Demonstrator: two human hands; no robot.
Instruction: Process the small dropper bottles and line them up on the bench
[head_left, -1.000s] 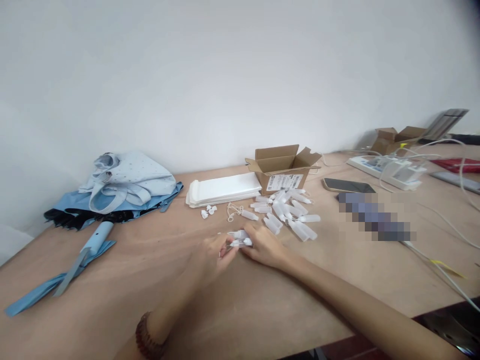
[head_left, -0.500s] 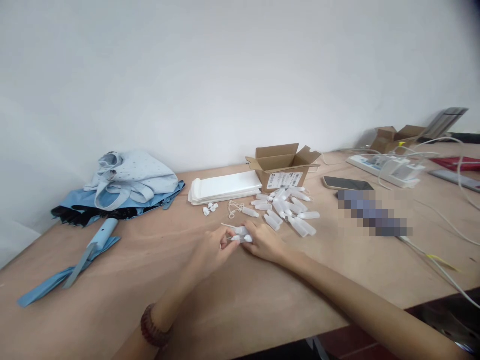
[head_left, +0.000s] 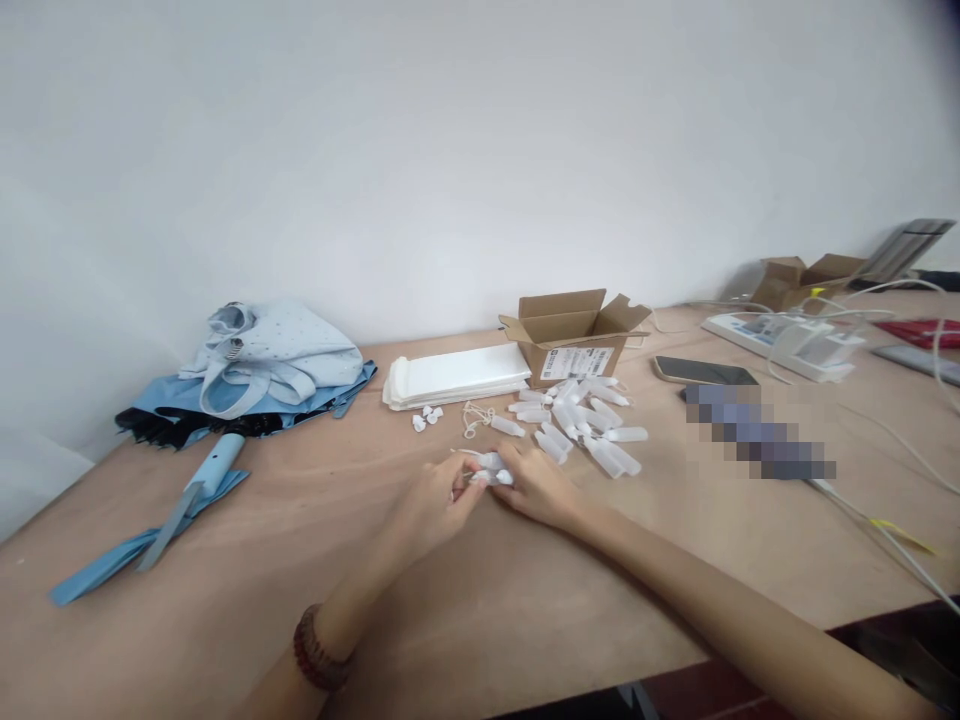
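Note:
My left hand pinches the left end of a small translucent squeeze bottle, near a bit of cord. Opposite it, my right hand has its fingers closed around the other side of the same bottle. A white cap shows between the fingertips; whether it is attached to the bottle I cannot tell. Beyond the hands lies a pile of similar translucent bottles. One more bottle rests beside a looped white cord. Several loose white caps sit to the left of it.
At the back stand a stack of white sleeves and an open cardboard box. To the left are a blue umbrella and a pale fabric bag. A phone, a power strip and cables occupy the right side.
The view has shifted slightly, so everything appears a little further right. Both hands keep their hold on the bottle, with barely any change in the fingers.

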